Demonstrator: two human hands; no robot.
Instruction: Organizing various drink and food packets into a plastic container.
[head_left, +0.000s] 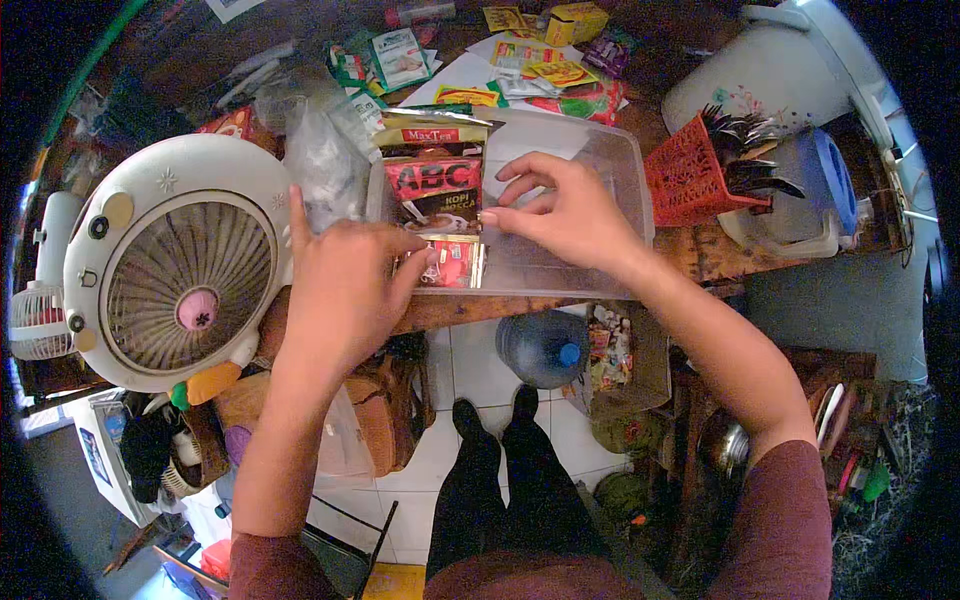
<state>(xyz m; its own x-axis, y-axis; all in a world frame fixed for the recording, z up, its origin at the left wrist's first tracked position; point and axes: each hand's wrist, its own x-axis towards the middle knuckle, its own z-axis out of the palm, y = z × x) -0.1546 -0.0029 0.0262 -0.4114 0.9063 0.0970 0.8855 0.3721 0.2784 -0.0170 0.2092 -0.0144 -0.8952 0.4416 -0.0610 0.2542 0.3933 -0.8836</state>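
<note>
A clear plastic container (570, 259) sits at the table's front edge, and a column of sachets stands along its left side. Rearmost is a gold MaxTea pack (429, 136); before it is a red and black ABC coffee sachet (437, 180). A small red sachet (457, 264) is nearest the front. My left hand (349, 277) has thumb and forefinger closed on this small sachet's left edge, its little finger raised beside the fan. Over the container's middle, my right hand (574, 214) has its fingers apart, the thumb tip close to the coffee sachet's right edge.
A round white fan (281, 169) stands at left beside a clear plastic bag (319, 150). Behind the container lie several loose sachets (562, 73). A red basket of cutlery (686, 176) is at right. Below the table stand a blue water jug (536, 349) and a bin (652, 375).
</note>
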